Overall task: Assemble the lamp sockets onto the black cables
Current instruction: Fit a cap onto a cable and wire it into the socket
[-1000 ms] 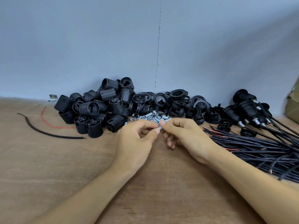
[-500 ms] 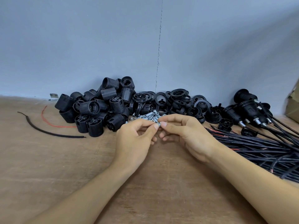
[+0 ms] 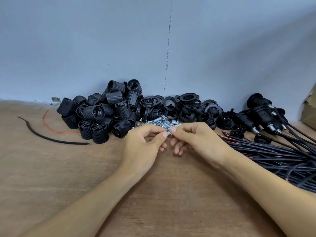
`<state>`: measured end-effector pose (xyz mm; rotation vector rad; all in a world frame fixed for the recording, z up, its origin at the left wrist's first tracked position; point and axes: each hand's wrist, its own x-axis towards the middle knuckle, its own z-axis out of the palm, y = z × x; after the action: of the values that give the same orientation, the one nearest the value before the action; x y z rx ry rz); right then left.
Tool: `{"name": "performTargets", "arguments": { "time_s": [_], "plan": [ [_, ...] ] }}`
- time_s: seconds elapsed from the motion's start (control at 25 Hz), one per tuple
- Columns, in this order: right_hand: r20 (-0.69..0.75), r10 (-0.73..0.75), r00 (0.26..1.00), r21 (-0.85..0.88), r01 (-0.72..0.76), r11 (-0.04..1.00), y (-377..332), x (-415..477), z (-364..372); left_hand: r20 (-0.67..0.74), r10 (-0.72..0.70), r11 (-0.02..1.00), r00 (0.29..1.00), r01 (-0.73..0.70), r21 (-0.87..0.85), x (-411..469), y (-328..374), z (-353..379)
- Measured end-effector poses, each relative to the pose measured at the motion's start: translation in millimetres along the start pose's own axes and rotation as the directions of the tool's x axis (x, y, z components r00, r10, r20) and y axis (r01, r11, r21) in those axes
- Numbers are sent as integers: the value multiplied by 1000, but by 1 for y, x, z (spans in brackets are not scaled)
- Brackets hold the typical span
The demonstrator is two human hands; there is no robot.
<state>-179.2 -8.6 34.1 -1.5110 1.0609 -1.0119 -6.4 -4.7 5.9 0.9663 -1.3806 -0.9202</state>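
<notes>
My left hand [image 3: 143, 147] and my right hand [image 3: 196, 141] meet fingertip to fingertip at the table's middle, both pinching one small silver threaded tube [image 3: 169, 133]. Just behind them lies a pile of the same silver tubes [image 3: 159, 123]. A heap of black ribbed lamp sockets [image 3: 102, 115] sits at the back left, and black socket rings and caps [image 3: 186, 106] at the back centre. A bundle of black cables [image 3: 277, 154] fans out on the right, with several assembled sockets on cables [image 3: 261, 115] behind it.
A loose black cable piece [image 3: 51, 138] and a thin red wire [image 3: 51, 129] lie at the left on the wooden table [image 3: 51, 177]. The blue-grey wall [image 3: 119, 48] stands close behind the piles. A cardboard box edge [image 3: 309, 113] shows at the far right.
Both hands have stayed over the tube pile with small finger movements; their fingertips now pinch one silver tube between them.
</notes>
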Motion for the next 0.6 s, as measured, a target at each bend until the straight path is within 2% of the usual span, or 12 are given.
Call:
{"name": "performTargets", "arguments": {
  "time_s": [0.12,0.28,0.48,0.6],
  "plan": [
    [-55,48,997,-90,-53,994,-3,0,2,7,16,1000,1000,-16,10,0,-1,2],
    [-66,8,998,13,-7,1000,-5,2,-3,-13,-3,1000,1000,3,-4,1,-2,2],
    [4,80,997,-42,-80,996,-5,1,-5,-56,-7,1000,998,6,-23,2,-4,0],
    [3,65,998,-5,-65,998,-7,1,-8,-74,-11,1000,997,10,-18,3,-4,1]
  ]
}}
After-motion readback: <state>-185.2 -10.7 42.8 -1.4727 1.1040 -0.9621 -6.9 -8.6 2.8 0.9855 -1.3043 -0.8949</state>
